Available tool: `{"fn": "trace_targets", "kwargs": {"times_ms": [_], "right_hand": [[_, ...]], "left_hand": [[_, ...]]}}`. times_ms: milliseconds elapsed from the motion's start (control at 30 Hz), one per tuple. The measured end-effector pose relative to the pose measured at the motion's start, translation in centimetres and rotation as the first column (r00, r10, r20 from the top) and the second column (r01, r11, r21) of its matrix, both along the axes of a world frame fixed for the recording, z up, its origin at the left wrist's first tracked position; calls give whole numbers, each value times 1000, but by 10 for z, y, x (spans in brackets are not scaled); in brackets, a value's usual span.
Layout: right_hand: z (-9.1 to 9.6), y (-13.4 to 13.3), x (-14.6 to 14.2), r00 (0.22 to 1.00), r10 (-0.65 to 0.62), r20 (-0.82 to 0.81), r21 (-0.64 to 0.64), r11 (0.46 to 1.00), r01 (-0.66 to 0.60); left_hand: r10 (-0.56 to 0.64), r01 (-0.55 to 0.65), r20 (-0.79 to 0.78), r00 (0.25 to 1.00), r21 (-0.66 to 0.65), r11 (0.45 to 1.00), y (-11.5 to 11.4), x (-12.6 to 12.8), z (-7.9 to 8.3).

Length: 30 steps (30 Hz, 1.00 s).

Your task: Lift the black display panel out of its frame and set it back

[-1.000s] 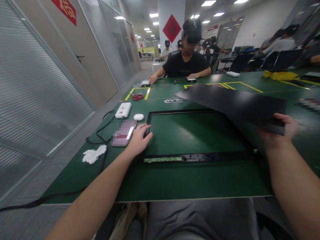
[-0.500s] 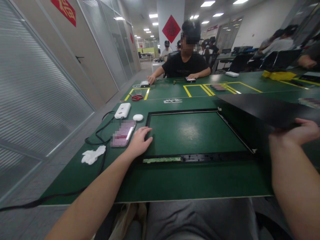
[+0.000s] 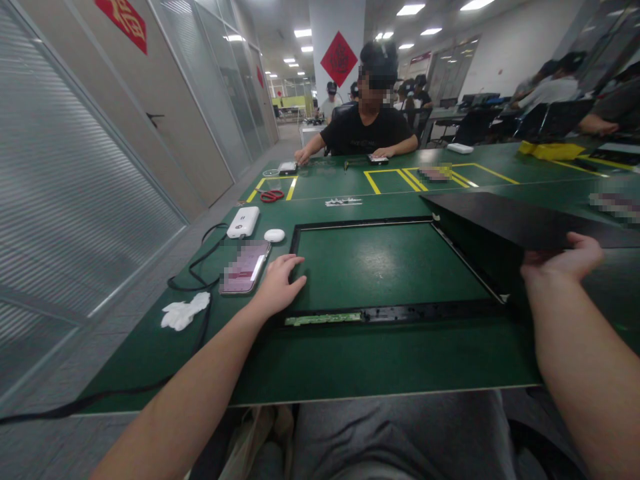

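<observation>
A black rectangular frame lies flat on the green table, with a green circuit strip along its near edge. My left hand rests flat on the frame's left near corner, fingers stretched out. To the right, my right hand grips the near edge of a large black panel and holds it above the table, beside the frame's right side.
Left of the frame lie a phone, a white earbud case, a white power bank with a black cable, and a crumpled white tissue. Red scissors lie farther back. A person in a black shirt sits opposite.
My right hand has carried the black panel from over the frame off to the right and lowered it. The left hand has stayed on the frame's corner.
</observation>
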State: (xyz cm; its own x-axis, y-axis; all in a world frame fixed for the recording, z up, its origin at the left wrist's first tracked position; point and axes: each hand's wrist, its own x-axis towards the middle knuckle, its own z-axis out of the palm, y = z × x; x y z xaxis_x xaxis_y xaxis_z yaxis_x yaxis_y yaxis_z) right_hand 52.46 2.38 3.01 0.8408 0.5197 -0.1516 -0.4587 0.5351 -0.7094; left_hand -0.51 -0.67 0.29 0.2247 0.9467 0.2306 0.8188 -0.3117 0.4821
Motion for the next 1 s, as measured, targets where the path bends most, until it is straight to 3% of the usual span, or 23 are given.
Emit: {"fn": "trace_targets", "kwargs": {"times_ms": [100,200,367,533,867,1000], "right_hand": [[8,-4,-16,998,-9,-65,91,996,15],[10,-6,-20,997,34,-72,103,994,-27],[5,-7,-15,991,96,-92,-13,995,-97],[1,-9,-13,985,65,-157,-162,983,-91],[-5,1,-9,972,196,-128,-237,946,-222],[-6,1,-6,972,193,-136,-243,944,-221]], "left_hand": [[-5,5,2,1000,-4,1000,0,0,-1],[-1,1,-1,1000,0,1000,0,0,-3],[-7,7,-18,1000,-1,1000,1,0,-4],[-13,13,-22,1000,-6,1000,1,0,-2],[-13,13,-24,1000,-12,1000,-2,2,1],[-17,17,-31,999,-1,1000,-2,2,0]]}}
